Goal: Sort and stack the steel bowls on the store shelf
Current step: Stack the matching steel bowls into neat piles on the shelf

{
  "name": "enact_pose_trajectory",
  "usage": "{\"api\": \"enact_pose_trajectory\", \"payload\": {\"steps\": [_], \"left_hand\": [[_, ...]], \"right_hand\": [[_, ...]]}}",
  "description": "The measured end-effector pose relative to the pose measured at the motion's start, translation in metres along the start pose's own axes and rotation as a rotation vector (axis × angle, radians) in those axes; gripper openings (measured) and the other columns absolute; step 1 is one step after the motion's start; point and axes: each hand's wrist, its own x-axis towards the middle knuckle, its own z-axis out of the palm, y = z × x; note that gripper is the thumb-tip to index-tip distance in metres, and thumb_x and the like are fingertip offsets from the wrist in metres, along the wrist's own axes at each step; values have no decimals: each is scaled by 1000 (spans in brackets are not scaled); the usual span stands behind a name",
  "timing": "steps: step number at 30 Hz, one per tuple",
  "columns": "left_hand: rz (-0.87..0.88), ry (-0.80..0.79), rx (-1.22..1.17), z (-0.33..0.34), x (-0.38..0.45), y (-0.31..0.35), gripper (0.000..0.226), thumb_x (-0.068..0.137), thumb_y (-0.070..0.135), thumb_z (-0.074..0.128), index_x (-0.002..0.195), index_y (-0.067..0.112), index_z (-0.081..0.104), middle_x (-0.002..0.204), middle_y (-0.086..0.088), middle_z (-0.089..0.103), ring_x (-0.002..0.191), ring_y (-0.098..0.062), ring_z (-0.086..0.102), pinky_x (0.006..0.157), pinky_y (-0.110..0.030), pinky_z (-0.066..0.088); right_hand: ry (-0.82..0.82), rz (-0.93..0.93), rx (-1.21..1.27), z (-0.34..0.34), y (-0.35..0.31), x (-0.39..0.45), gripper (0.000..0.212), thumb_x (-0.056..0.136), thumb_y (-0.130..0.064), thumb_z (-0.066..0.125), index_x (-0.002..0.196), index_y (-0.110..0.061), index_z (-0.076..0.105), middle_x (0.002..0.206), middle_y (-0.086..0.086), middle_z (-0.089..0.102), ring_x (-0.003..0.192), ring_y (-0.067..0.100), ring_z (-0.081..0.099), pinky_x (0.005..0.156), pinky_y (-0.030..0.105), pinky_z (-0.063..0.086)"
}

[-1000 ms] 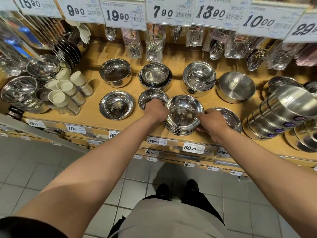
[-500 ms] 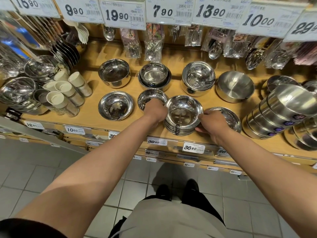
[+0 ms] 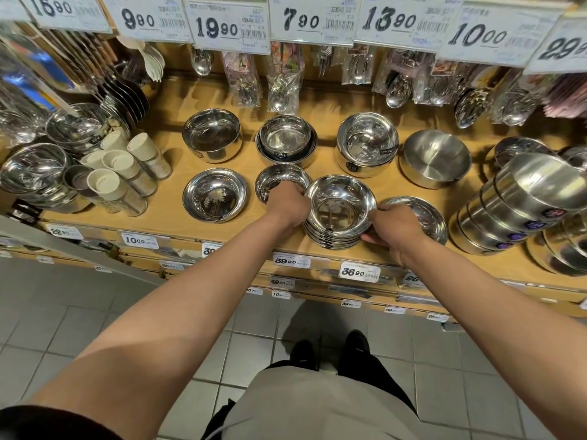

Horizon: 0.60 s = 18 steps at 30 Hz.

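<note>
From the head camera, a stack of shiny shallow steel bowls (image 3: 340, 214) sits at the front edge of the pale wooden store shelf (image 3: 165, 217), and both hands clasp it from opposite sides. The left hand (image 3: 287, 206) has its fingers curled round the stack's left rim; the right hand (image 3: 395, 228) curls round the right rim, its thumb low against the lower bowls.

Everything else is placed from that stack. Touching the left hand, just behind it, a single small steel bowl (image 3: 281, 182) is partly covered by the knuckles. Further left lies a wide flat steel dish (image 3: 214, 195), well apart. Just beside the stack on the right, a shallow steel plate (image 3: 422, 217) is partly hidden under the right hand. Behind the stack stand a deep steel bowl (image 3: 212, 134), a nested pair of steel bowls (image 3: 286, 138), a labelled double-walled steel bowl (image 3: 367, 142) and a matt brushed steel bowl (image 3: 435, 157). Far right, a leaning column of steel tins with purple stickers (image 3: 521, 204) tilts toward the shelf front. Far left, white-lidded tumblers (image 3: 127, 169) lie on their sides. Above hang packaged spoons (image 3: 282, 77) under white price cards (image 3: 230, 27). Below the stack, a price tag reading 36.90 (image 3: 359, 272) is on the shelf lip, above the grey tiled floor (image 3: 79, 315).
</note>
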Motion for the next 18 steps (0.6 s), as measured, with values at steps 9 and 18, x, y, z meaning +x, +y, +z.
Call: {"api": "enact_pose_trajectory", "payload": {"steps": [9, 18], "left_hand": [[-50, -23, -68, 2, 2, -4, 21, 87, 5, 53, 85, -5, 72, 73, -9, 59, 69, -22, 51, 64, -32, 40], [-11, -21, -23, 2, 0, -8, 22, 92, 11, 55, 89, 0, 74, 81, -11, 69, 72, -24, 58, 64, -29, 43]], "right_hand": [[-11, -4, 8, 0, -1, 0, 16, 96, -12, 63, 106, -2, 70, 107, 16, 74, 95, 26, 74, 65, 30, 61], [-26, -7, -8, -2, -1, -1, 17, 98, -14, 60, 106, -3, 70, 110, 16, 74, 95, 26, 74, 65, 30, 62]]}}
